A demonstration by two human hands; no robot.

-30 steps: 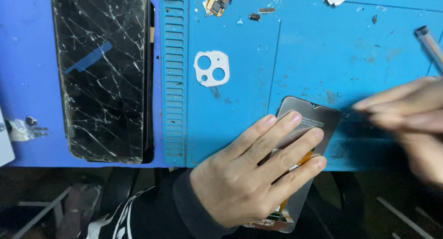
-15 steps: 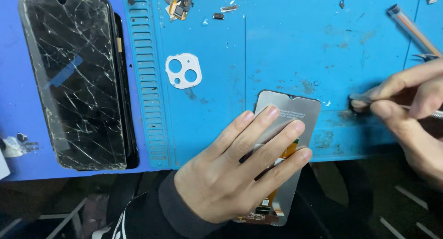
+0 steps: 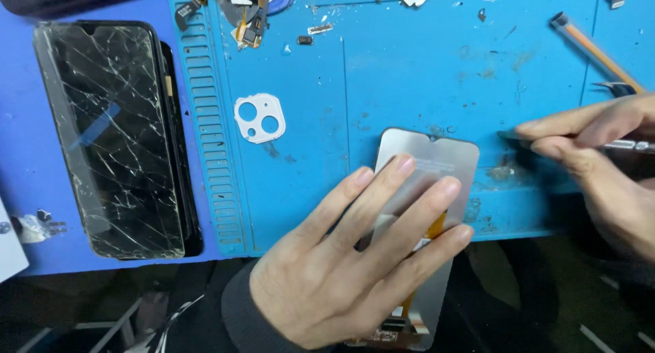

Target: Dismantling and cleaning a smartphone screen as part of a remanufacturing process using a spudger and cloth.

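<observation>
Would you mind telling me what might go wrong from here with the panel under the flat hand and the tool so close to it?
1. The grey display panel hangs over the mat's near edge; pressure from the left hand may flex or tip it.
2. The orange flex strip lies exposed under the fingers and could crease.
3. The thin tool in the right hand points at the panel's edge; a slip might scratch it.

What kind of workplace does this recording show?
Most likely a phone repair bench. A blue silicone work mat covers the table, a black phone with a shattered screen lies at its left, and the left hand presses down a grey replacement display panel.
</observation>
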